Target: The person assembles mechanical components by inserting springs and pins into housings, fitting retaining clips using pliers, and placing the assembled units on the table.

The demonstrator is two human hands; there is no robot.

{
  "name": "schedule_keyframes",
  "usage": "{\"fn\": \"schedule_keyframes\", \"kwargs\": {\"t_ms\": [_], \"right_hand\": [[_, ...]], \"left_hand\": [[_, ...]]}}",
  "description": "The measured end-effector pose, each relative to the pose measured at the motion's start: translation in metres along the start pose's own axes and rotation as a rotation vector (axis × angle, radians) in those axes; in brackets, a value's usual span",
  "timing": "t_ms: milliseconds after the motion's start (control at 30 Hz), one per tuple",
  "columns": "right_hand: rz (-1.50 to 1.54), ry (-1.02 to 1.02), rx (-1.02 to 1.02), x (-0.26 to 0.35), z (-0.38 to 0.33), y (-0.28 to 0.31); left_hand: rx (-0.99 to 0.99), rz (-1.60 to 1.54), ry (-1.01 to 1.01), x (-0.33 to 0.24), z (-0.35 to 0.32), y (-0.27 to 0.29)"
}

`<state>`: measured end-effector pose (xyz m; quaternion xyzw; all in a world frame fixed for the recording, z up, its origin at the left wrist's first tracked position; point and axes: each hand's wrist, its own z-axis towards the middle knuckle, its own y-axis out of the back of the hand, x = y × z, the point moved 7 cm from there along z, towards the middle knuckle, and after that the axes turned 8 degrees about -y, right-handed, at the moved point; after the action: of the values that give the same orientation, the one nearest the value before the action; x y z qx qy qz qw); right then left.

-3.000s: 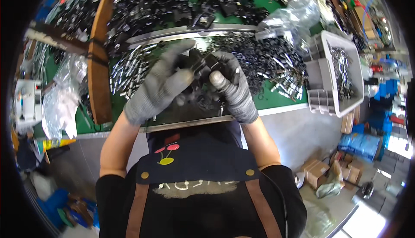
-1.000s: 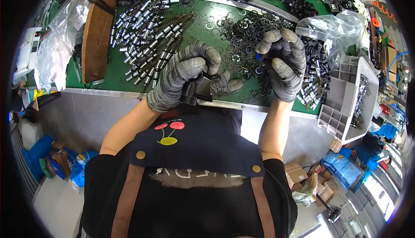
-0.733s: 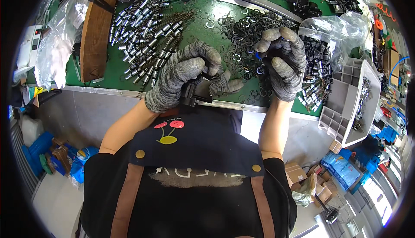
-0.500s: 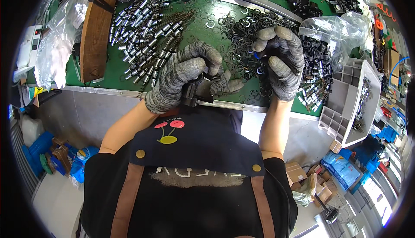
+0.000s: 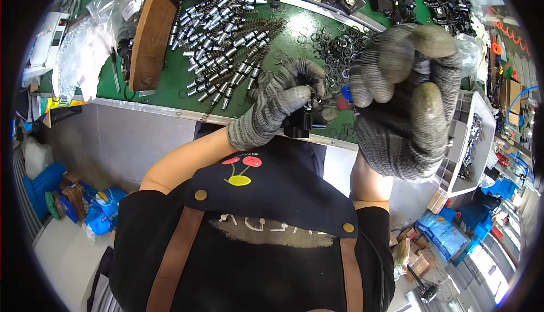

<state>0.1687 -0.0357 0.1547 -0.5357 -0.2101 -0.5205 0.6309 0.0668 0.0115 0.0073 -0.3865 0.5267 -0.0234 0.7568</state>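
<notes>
Over the green bench mat [image 5: 170,94], left hand [image 5: 276,108] gloved, fingers curled tight around small black metal part [image 5: 299,124], right hand [image 5: 405,97] raised, fingertips pinched together, contents hidden, silver pins [image 5: 226,40] beyond.

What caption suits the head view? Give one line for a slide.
Gloved left hand grips a small black part above the green bench; gloved right hand closed, raised beside it.

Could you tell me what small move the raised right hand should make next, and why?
Probably bring the right hand back down toward the black part gripped in the left hand. The right hand is lifted well clear of it, fingers curled shut; whatever they hold is hidden, and the black part sits ready above the bench edge.
</notes>
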Motion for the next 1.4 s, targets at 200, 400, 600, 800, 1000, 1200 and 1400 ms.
{"fn": "schedule_keyframes", "kwargs": {"t_ms": [200, 400, 600, 800, 1000, 1200, 1400], "right_hand": [[-0.26, -0.023, -0.203, -0.006, -0.006, -0.02], [-0.446, -0.171, -0.468, -0.019, -0.026, 0.004], [-0.153, -0.01, -0.25, -0.017, 0.002, -0.019], [0.023, -0.175, -0.335, -0.028, -0.006, -0.003], [-0.343, 0.122, -0.119, -0.014, 0.004, -0.009], [-0.505, 0.048, -0.176, -0.031, 0.004, -0.013], [-0.56, 0.102, -0.209, -0.037, 0.008, -0.012]], "left_hand": [[-0.016, 0.053, 0.013, -0.013, 0.0, -0.004], [0.038, 0.063, 0.04, -0.012, -0.001, -0.002], [0.043, 0.046, 0.038, -0.007, 0.002, 0.001], [0.056, -0.073, 0.116, -0.004, -0.003, 0.0], [0.197, 0.2, 0.01, -0.008, -0.003, 0.002], [0.017, 0.335, 0.059, 0.036, -0.019, 0.039], [-0.113, -0.457, 0.648, 0.061, -0.062, 0.068]]}}
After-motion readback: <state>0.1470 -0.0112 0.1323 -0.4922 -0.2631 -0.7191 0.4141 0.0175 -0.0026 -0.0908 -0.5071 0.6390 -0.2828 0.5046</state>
